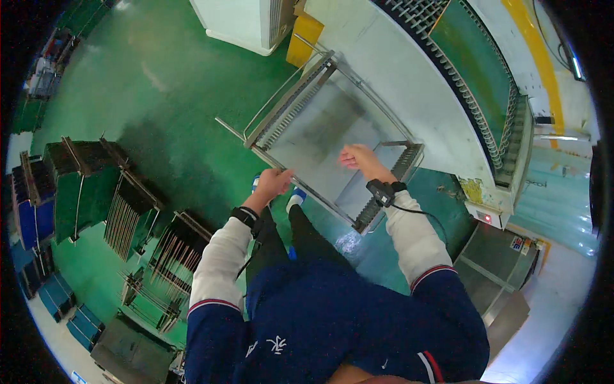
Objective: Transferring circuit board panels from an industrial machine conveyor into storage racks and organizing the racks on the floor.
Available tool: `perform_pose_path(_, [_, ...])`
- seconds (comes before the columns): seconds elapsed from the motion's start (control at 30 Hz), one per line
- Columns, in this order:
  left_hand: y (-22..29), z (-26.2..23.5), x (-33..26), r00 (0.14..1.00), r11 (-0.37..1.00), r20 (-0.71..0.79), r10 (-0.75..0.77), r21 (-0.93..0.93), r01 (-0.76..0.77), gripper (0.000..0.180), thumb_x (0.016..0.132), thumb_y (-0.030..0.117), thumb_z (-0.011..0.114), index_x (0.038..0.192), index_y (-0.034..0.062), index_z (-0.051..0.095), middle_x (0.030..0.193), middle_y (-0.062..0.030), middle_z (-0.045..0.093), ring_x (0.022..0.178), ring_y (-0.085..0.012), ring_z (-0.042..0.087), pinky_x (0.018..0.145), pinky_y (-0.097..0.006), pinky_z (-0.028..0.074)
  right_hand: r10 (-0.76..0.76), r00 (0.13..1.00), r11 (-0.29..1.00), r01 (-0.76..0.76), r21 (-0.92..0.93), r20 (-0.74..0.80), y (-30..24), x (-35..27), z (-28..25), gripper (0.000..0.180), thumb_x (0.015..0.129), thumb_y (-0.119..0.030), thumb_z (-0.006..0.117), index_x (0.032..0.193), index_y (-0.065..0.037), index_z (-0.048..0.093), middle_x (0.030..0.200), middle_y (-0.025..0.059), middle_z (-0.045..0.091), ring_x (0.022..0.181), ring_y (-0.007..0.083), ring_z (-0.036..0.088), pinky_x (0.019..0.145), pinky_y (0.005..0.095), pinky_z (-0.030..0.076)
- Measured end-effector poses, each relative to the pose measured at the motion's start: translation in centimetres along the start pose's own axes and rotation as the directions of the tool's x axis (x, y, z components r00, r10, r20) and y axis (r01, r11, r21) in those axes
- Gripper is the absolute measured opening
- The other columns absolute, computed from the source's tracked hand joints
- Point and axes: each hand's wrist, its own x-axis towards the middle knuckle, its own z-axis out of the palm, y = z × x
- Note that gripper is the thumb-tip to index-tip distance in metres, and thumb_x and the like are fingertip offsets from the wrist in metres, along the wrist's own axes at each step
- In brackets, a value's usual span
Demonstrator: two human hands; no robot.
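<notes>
In front of me stands a metal rack (263, 152) with toothed rails along its sides and a pale grey sheet-like base. My left hand (275, 184) is curled closed by the rack's near bar, and no object shows in it; whether it touches the bar I cannot tell. Over the rack's right half hovers my right hand (359, 160), slightly blurred, its fingers loosely bent and partly apart with nothing visible in them. A dark band with a small black device (381, 191) and a cable sits on my right wrist.
A roller conveyor (419, 19) carrying a green panel (473, 64) runs along the upper right. Several racks of upright boards (83, 198) crowd the left side. A white cabinet (240, 22) and a yellow block (306, 40) stand beyond. A grey metal box (492, 256) is at lower right.
</notes>
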Motion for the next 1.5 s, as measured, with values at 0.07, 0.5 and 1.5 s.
perform_pose_path(0.07, [0.0, 0.2, 0.0, 0.998, 0.999, -0.057, -0.012, 0.035, 0.014, 0.041, 0.09, 0.035, 0.059, 0.071, -0.0006, 0.059, 0.059, -0.0054, 0.056, 0.049, -0.0144, 0.054, 0.045, -0.028, 0.043, -0.052, 0.998, 0.998, 0.05, -0.043, -0.041, -2.2, 1.4, -1.2, 0.032, 0.086, -0.037, 0.06, 0.093, -0.006, 0.063, 0.088, 0.0064, 0.067, 0.074, 0.0155, 0.062, 0.067, 0.0303, 0.049])
perform_pose_path(0.5, [0.0, 2.2, -0.9, 0.956, 0.671, 0.021, -0.291, -0.708, 0.22, 0.035, 0.095, 0.03, 0.048, 0.077, 0.0012, 0.058, 0.059, -0.0061, 0.053, 0.051, -0.0207, 0.051, 0.055, -0.035, 0.046, -0.292, 0.921, 0.937, 0.221, -0.27, -0.258, -11.1, 10.2, -7.3, 0.037, 0.086, -0.037, 0.059, 0.098, -0.002, 0.063, 0.086, 0.0073, 0.066, 0.073, 0.016, 0.062, 0.064, 0.0306, 0.049])
perform_pose_path(1.5, [1.2, 0.3, -2.8, 0.935, 0.67, -0.013, 0.356, 0.7, -0.245, 0.039, 0.085, 0.036, 0.06, 0.066, 0.0027, 0.058, 0.063, -0.0177, 0.057, 0.061, -0.0387, 0.057, 0.056, -0.047, 0.044, -0.746, 0.607, 0.442, 0.147, -0.885, -0.272, -11.8, 14.3, -5.9, 0.018, 0.08, -0.017, 0.06, 0.094, -0.007, 0.067, 0.089, 0.017, 0.066, 0.084, 0.0365, 0.062, 0.071, 0.0435, 0.048])
